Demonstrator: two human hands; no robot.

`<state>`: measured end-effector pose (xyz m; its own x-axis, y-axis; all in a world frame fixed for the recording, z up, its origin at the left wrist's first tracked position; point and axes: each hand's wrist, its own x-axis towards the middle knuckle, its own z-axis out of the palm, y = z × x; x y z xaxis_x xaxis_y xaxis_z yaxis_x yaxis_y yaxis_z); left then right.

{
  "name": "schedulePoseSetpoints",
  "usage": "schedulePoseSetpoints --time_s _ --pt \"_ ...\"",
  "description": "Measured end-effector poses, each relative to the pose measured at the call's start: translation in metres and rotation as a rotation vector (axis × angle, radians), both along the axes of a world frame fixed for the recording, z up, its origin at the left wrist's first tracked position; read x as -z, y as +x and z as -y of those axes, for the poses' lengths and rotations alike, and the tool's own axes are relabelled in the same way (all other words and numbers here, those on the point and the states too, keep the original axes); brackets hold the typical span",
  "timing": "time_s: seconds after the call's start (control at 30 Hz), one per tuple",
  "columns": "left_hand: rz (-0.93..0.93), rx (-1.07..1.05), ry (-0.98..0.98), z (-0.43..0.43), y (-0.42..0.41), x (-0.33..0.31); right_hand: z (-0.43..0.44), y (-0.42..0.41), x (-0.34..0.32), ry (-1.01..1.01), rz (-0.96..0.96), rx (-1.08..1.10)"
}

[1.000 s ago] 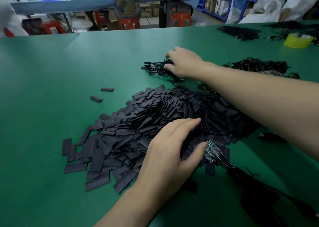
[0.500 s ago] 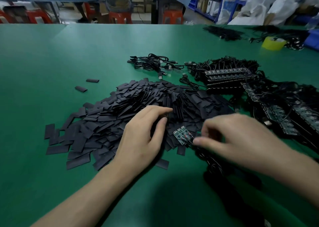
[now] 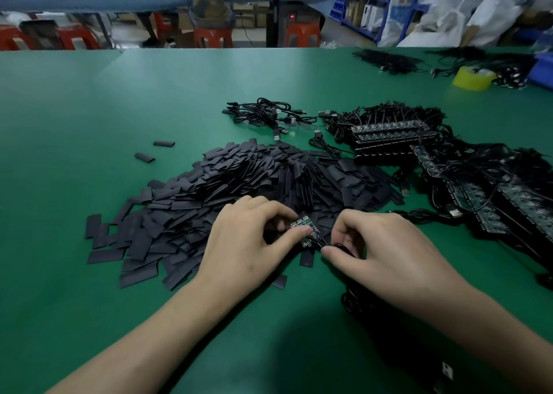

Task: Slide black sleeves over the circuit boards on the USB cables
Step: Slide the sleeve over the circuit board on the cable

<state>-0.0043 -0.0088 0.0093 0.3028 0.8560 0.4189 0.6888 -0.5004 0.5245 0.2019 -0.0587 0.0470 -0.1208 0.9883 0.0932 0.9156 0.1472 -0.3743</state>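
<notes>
A broad heap of flat black sleeves point(image 3: 239, 190) lies mid-table on the green mat. At its near edge my left hand point(image 3: 248, 244) pinches a small green circuit board point(image 3: 308, 229) between thumb and fingers. My right hand point(image 3: 386, 250) pinches the black USB cable point(image 3: 353, 301) just behind the board; the cable runs down toward me. Whether a sleeve is on the board I cannot tell. Stacks of boards with cables point(image 3: 392, 133) lie at the right.
Loose USB cables point(image 3: 266, 115) lie beyond the heap. Two stray sleeves point(image 3: 145, 157) sit to its left. A yellow tape roll point(image 3: 472, 78) and more cable bundles point(image 3: 386, 60) are far right. Behind the table a person sits on a red stool point(image 3: 212, 36).
My right hand came back from the far cables to the near edge and took the cable by the board. My left hand moved off the sleeve heap onto the board.
</notes>
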Motion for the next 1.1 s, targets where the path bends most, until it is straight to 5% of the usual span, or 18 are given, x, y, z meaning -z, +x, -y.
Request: schedulePoseSetpoints --time_s 0.17,0.4,0.7,0.93,1.1 --pt "0.336 0.1 -0.213 0.0 -0.002 0.002 -0.006 0.006 -0.004 -0.098 -0.275 -0.07" --pt "0.677 0.137 -0.287 -0.002 -0.003 0.001 -0.052 -0.001 -0.009 -0.231 -0.405 -0.212" --pt "0.805 0.198 -0.42 -0.004 -0.001 -0.005 -0.053 -0.011 0.014 -0.139 -0.781 -0.255" --pt "0.883 0.253 -0.505 -0.002 0.002 -0.009 -0.049 -0.009 0.018 -0.32 -1.1 -0.252" --pt "0.992 0.253 -0.523 -0.002 0.001 -0.012 -0.055 0.005 0.01 -0.395 -1.102 -0.222"
